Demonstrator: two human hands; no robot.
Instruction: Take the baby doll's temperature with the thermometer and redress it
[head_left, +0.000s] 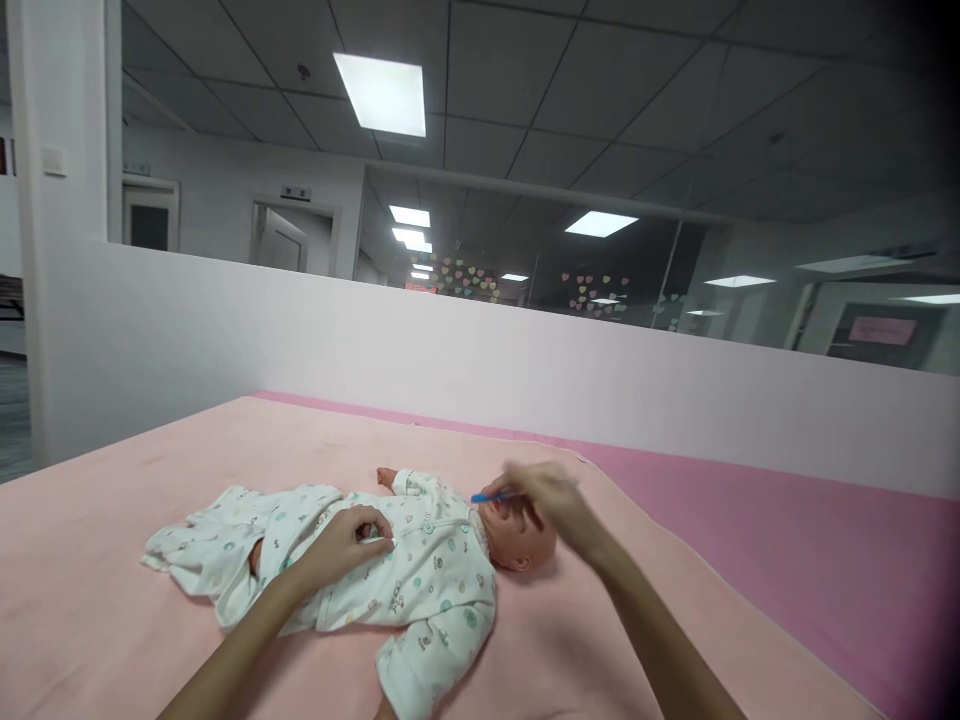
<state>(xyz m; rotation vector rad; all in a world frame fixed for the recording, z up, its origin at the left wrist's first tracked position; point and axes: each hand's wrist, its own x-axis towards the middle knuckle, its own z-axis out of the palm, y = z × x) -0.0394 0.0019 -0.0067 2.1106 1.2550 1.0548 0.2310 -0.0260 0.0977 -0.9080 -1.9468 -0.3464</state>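
A baby doll (520, 535) lies on its back on the padded surface, head to the right. Its white patterned clothes (442, 570) cover the body and arms. My left hand (351, 540) rests on the doll's belly, fingers loosely curled, with a gap between thumb and forefinger and nothing held. Over the doll's face is my right hand (541, 492), blurred by motion and closed on a thin stick with a blue end (481, 498). That blue end is close to the doll's mouth; whether it touches cannot be made out. My right hand partly hides the face.
A pale pink sheet (150, 450) lies over a darker pink mat (750, 530). Behind it runs a low white wall (450, 350) with a glass window (600, 260) above. One small doll hand (386, 478) sticks out of the far sleeve.
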